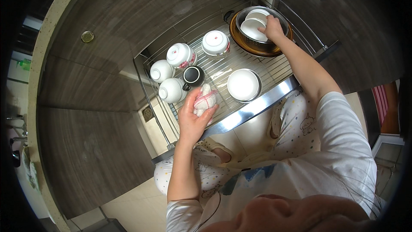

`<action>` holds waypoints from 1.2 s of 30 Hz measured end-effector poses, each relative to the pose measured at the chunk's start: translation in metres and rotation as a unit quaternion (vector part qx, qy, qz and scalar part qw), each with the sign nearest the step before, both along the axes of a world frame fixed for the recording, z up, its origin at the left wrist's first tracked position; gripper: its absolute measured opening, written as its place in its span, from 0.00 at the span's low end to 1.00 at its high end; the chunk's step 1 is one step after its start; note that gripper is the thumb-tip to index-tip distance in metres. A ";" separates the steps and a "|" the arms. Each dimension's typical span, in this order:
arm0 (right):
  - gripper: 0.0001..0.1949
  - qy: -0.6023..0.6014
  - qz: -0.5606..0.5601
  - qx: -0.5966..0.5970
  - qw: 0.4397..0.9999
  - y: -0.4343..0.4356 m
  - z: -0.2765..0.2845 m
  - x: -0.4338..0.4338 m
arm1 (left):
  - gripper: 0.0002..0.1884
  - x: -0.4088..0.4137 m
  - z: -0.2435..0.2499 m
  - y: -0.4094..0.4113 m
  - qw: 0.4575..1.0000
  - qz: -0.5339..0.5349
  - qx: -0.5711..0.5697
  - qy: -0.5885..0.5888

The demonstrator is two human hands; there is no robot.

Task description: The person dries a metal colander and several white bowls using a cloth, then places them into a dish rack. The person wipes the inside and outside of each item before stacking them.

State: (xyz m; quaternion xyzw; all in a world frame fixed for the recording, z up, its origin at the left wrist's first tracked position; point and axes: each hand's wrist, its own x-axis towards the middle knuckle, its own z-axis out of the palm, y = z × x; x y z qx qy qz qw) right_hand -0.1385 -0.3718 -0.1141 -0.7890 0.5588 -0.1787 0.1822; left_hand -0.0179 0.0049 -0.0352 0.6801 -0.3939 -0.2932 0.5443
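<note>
My left hand (193,112) grips a crumpled white cloth with pink stripes (206,99) above the front left part of the wire pull-out basket. At the back right, my right hand (273,29) touches the rim of a white dish (252,29) in a steel colander (283,22); whether its fingers pinch the dish I cannot tell. More white dishes lie behind that one. The colander rests in an amber-coloured pot (236,38). A black mug (193,75) stands upside down beyond my left hand, beside upturned white bowls (169,91). Another round white dish (243,84) sits near the basket's front.
Upturned floral bowls (216,43) stand along the back of the basket. Its shiny metal front rail (254,104) runs just before my knees. Dark wood-grain cabinet fronts (96,145) flank the pull-out, with a stone counter edge (37,103) at the left.
</note>
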 end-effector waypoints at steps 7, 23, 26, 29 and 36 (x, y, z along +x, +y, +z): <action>0.35 0.081 -0.031 0.067 0.994 -0.004 0.003 -0.006 | 0.25 0.001 0.000 0.001 1.000 0.000 0.007 0.015; 0.12 0.094 0.019 0.022 0.995 -0.017 -0.009 -0.012 | 0.25 0.001 0.002 0.003 1.000 -0.002 0.008 0.018; 0.14 0.049 0.024 -0.005 0.998 -0.032 -0.029 -0.015 | 0.25 -0.001 0.002 0.000 1.000 -0.006 0.004 0.015; 0.17 0.098 0.045 0.022 0.994 -0.024 -0.023 -0.010 | 0.25 -0.001 0.001 0.001 1.000 -0.001 0.006 0.022; 0.16 -0.058 0.146 -0.262 0.952 0.031 0.028 0.001 | 0.24 0.003 -0.003 -0.001 1.000 0.007 0.024 -0.016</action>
